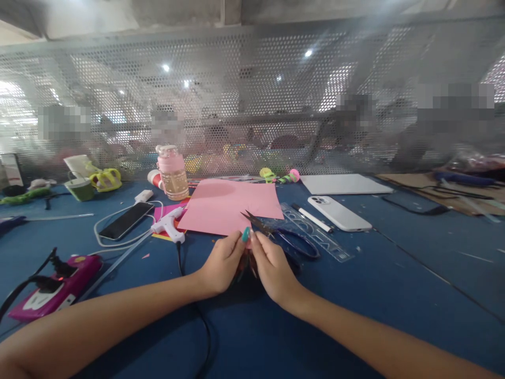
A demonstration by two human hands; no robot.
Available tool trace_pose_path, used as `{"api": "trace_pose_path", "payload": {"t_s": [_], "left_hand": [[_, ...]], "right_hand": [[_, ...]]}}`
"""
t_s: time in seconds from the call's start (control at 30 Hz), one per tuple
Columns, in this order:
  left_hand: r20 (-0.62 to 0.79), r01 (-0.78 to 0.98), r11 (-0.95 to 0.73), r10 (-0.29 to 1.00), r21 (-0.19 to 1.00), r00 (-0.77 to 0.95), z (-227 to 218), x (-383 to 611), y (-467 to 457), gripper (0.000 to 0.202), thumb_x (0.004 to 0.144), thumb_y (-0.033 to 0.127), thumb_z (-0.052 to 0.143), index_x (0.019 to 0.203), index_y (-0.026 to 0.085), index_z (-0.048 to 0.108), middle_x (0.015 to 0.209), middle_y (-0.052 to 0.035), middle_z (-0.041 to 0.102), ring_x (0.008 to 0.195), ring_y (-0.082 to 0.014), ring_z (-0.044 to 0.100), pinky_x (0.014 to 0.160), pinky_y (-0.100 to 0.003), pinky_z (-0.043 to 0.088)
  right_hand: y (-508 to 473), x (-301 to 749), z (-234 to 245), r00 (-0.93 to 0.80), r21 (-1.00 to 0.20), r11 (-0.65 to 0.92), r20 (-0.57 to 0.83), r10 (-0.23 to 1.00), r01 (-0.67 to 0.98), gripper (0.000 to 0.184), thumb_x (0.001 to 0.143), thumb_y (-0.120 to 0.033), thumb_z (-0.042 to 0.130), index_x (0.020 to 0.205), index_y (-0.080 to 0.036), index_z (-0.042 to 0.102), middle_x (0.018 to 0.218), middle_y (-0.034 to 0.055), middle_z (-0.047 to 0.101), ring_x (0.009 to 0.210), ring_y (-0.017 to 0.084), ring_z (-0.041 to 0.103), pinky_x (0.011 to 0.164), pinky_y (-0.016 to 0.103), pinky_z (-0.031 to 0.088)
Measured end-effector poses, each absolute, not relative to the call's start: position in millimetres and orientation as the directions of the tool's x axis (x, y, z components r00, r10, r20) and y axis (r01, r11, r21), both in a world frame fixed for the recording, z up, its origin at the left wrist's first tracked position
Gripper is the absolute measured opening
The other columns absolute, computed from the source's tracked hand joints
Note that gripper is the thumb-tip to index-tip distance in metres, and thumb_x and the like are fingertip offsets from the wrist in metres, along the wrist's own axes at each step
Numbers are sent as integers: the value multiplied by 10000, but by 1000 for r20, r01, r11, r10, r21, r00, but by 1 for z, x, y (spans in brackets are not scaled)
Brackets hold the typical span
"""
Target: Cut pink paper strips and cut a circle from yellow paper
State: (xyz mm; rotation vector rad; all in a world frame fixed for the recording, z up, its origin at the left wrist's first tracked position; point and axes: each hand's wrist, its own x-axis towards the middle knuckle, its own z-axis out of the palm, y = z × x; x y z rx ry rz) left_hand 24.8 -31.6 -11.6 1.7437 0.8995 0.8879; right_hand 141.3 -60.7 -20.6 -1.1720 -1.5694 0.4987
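Note:
My left hand (223, 263) and my right hand (272, 268) meet at the middle of the blue table (394, 273), fingers curled together around a small dark reddish thing (245, 266) that is mostly hidden between them. Just beyond my fingertips lies a pink paper sheet (231, 205). Small scissors (276, 231) with dark handles lie open to the right of my fingers, on a clear plastic ruler (319, 237).
A white glue gun (169, 226), a black phone (126, 220) with a white cable and a pink power strip (55, 289) lie on the left. A pink bottle (172, 172) stands behind the paper. A white phone (339, 213), pen (312, 218) and tablet (343, 184) sit right. A perforated metal screen (252, 105) closes the back.

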Motion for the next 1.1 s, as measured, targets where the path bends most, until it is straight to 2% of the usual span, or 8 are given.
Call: {"api": "trace_pose_path", "payload": {"t_s": [0.07,0.17,0.23,0.37,0.57,0.8,0.93,1.1], "left_hand": [[143,147,-235,876,961,461,-12,25,-32,370,800,508,393,621,185,396,435,78,371,371,-55,323,364,-180,243],[90,70,-139,878,988,470,-12,27,-31,400,757,547,427,596,183,397,417,82,348,355,-48,304,355,-179,218],[69,40,-98,884,994,463,-12,28,-32,406,739,551,443,577,182,391,408,82,342,346,-43,290,350,-177,207],[30,14,-41,882,999,470,-12,29,-34,376,713,527,469,577,186,388,385,89,327,327,-39,269,343,-174,188],[1,22,-13,874,1000,486,-10,30,-35,328,692,479,474,575,186,385,393,86,334,337,-37,263,354,-178,190],[20,21,-37,834,999,551,-13,27,-34,310,739,477,448,658,182,392,418,90,340,346,-40,260,355,-176,192],[149,60,-220,814,974,562,-11,23,-39,349,806,519,358,685,192,360,452,89,337,354,-48,272,348,-178,217],[360,250,-553,761,795,540,-8,16,-39,318,884,407,246,683,188,359,494,62,382,413,-66,341,416,-192,276]], "right_hand": [[-60,147,-19,-19,-694,492,568,823,526,251,900,-306,260,707,-205,384,527,-21,470,453,123,463,441,233,356],[-58,155,-16,-199,-431,591,668,717,682,205,901,-266,253,802,-186,414,658,38,548,572,157,533,524,260,403],[-57,158,-16,-283,-271,613,702,654,742,245,914,-273,234,782,-183,421,667,56,552,599,170,542,537,266,407],[-55,157,-17,-314,-143,591,737,599,794,311,932,-294,198,749,-177,422,610,52,536,549,170,540,497,254,396],[-55,154,-19,-313,-134,575,729,609,807,354,936,-325,167,757,-168,429,620,68,557,547,178,564,486,253,406],[-55,157,-21,-276,-218,602,735,619,768,311,932,-344,226,747,-181,415,591,39,533,515,154,535,474,235,383],[-56,161,-18,-274,-248,674,776,568,695,292,928,-328,250,711,-196,393,568,9,489,480,131,482,464,228,361],[-61,160,-15,-143,-543,641,692,708,543,230,906,-302,324,707,-203,384,501,-57,391,403,91,394,419,206,311]]}}
